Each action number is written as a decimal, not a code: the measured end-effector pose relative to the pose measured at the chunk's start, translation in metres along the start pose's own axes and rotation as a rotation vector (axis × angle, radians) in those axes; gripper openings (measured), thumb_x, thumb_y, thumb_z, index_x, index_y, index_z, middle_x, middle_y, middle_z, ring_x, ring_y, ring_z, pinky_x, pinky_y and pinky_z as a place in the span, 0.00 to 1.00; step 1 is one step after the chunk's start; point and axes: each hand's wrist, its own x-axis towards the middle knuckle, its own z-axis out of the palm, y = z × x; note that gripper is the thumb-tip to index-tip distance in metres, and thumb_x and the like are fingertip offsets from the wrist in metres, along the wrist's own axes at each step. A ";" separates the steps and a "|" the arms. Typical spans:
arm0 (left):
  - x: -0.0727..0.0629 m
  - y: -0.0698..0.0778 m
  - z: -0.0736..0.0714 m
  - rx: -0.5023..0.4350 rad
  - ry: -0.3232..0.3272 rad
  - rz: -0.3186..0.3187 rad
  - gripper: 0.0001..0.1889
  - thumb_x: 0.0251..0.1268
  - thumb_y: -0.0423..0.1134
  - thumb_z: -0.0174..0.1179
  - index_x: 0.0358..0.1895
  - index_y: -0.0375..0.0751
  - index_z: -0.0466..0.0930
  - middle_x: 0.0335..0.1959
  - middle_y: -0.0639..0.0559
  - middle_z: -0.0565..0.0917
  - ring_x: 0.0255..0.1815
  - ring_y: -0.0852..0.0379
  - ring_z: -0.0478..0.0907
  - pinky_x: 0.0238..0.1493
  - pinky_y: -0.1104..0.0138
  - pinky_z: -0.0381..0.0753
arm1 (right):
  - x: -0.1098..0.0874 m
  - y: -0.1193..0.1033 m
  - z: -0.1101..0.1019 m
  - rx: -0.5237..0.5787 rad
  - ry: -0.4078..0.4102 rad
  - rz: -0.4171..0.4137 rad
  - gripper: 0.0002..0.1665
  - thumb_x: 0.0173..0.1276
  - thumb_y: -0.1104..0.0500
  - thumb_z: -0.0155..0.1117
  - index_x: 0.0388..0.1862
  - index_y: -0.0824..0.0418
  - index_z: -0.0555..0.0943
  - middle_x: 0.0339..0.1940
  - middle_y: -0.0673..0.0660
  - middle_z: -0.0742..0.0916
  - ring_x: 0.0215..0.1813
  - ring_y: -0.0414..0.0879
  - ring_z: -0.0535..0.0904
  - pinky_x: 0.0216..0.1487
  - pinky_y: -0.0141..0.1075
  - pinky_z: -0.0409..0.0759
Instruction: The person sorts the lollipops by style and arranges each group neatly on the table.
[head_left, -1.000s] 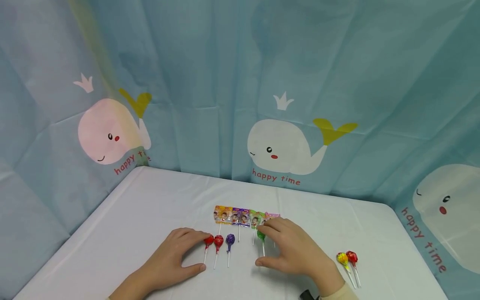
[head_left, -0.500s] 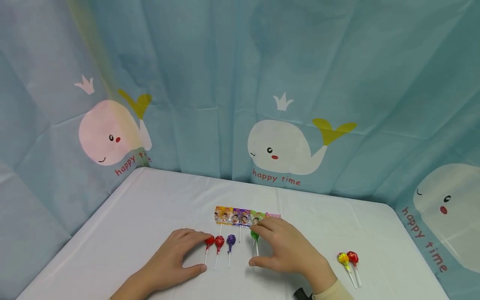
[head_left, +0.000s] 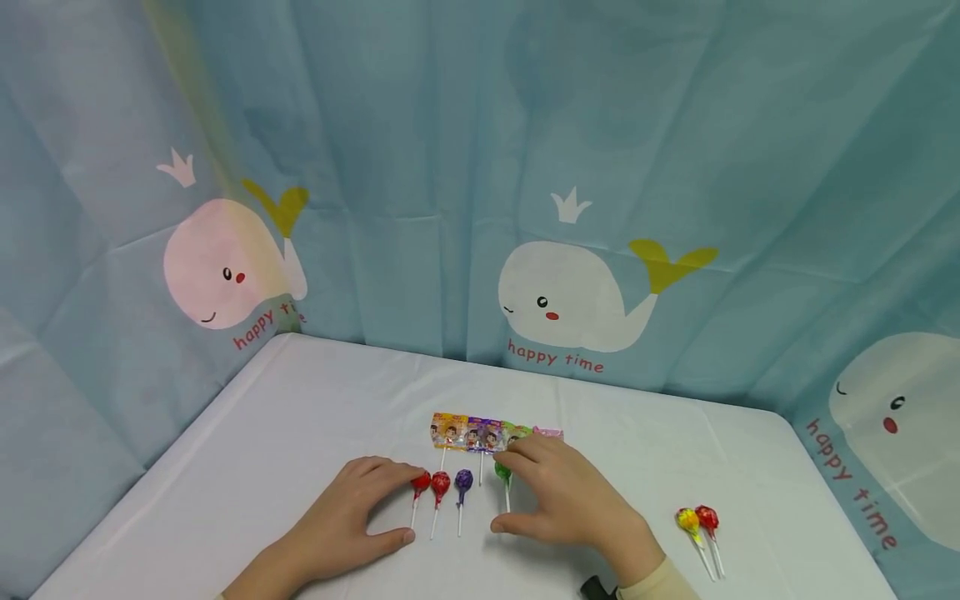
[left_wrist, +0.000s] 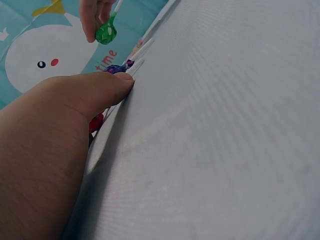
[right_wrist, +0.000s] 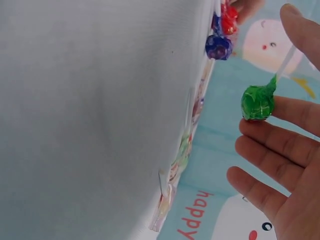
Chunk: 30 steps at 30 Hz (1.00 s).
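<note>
My left hand (head_left: 345, 521) rests on the white cloth, its index fingertip touching the head of a red lollipop (head_left: 422, 481). Its thumb lies beside that stick's lower end. A second red lollipop (head_left: 440, 483) and a purple lollipop (head_left: 464, 480) stand in line to the right, sticks toward me. My right hand (head_left: 566, 500) holds a green lollipop (right_wrist: 258, 102) lengthwise between index finger and thumb, its other fingers extended. The right wrist view shows the green head apart from the cloth. In the left wrist view my thumb hides part of a red lollipop (left_wrist: 96, 122).
Behind the row lie flat-wrapped lollipops, orange (head_left: 448, 432), purple (head_left: 484, 435), green and pink (head_left: 551, 432), partly covered by my right hand. A yellow lollipop (head_left: 687, 520) and a red one (head_left: 707, 517) lie at the right. A blue whale-print curtain (head_left: 405, 167) borders the table.
My right hand has moved a little to the left with the green lollipop, closer to the purple one. My left hand and the red lollipops have stayed in place.
</note>
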 end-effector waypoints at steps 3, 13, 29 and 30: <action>0.000 -0.001 0.000 0.006 0.008 0.008 0.37 0.62 0.67 0.76 0.75 0.77 0.76 0.67 0.82 0.76 0.69 0.63 0.70 0.70 0.47 0.76 | 0.000 -0.001 0.000 0.001 -0.006 0.001 0.43 0.67 0.25 0.73 0.67 0.54 0.86 0.61 0.46 0.86 0.65 0.43 0.80 0.71 0.47 0.80; 0.000 0.000 0.002 0.036 0.048 0.047 0.36 0.63 0.65 0.77 0.75 0.75 0.76 0.67 0.81 0.77 0.68 0.62 0.72 0.68 0.48 0.77 | 0.000 0.000 0.000 -0.007 -0.031 0.020 0.45 0.68 0.24 0.71 0.68 0.54 0.85 0.62 0.48 0.86 0.66 0.43 0.80 0.75 0.48 0.77; 0.000 -0.001 0.001 0.034 0.054 0.061 0.37 0.62 0.65 0.77 0.75 0.74 0.77 0.67 0.81 0.76 0.68 0.64 0.71 0.69 0.50 0.75 | 0.001 0.001 0.004 0.008 -0.066 0.044 0.44 0.69 0.24 0.71 0.69 0.54 0.85 0.63 0.48 0.86 0.67 0.44 0.80 0.74 0.49 0.78; 0.000 -0.001 0.002 0.029 0.049 0.056 0.37 0.62 0.65 0.77 0.75 0.74 0.76 0.67 0.82 0.76 0.69 0.64 0.71 0.70 0.50 0.75 | 0.001 0.001 0.004 0.009 -0.068 0.046 0.44 0.69 0.24 0.70 0.69 0.54 0.85 0.63 0.48 0.86 0.67 0.44 0.80 0.74 0.49 0.78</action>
